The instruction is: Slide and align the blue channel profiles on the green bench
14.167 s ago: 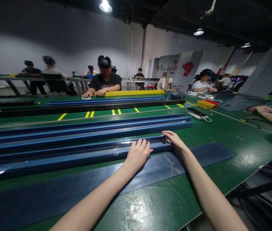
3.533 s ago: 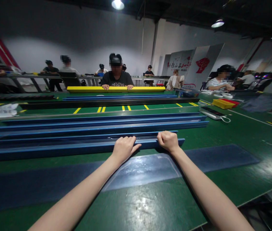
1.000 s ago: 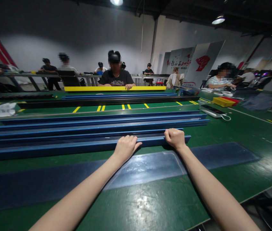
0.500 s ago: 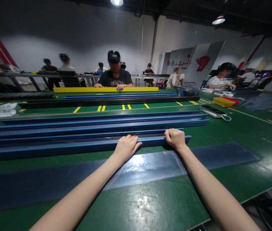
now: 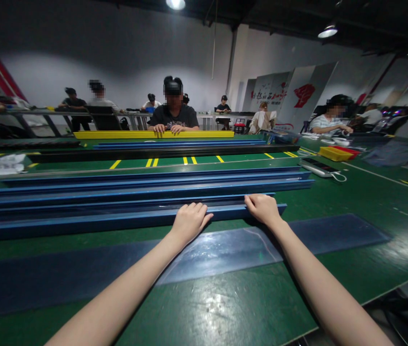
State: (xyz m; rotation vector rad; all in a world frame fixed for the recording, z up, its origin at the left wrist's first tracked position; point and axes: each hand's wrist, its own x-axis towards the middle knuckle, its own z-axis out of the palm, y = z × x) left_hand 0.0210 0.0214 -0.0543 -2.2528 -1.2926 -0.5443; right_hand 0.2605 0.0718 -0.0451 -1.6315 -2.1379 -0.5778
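Note:
A long blue U-shaped channel lies across the green table, open side up, with shiny clear material inside. My left hand curls over its near wall, thumb pointing right. Close to the channel's right end, my right hand is closed on it, fingers bent inward over the wall; the fingertips of both hands are hidden. Under my forearms a long clear plastic strip lies flat on the table. Just beyond, another blue channel runs parallel.
A dark phone on a white power bank with a cable sits to the right, near a yellow tray. A black rail crosses the table farther off. Opposite, a co-worker has both hands on a yellow bar.
My right hand has turned and shifted slightly left on the channel; my left hand stays in place. The co-worker's hands have moved closer together and the yellow bar slid a little left.

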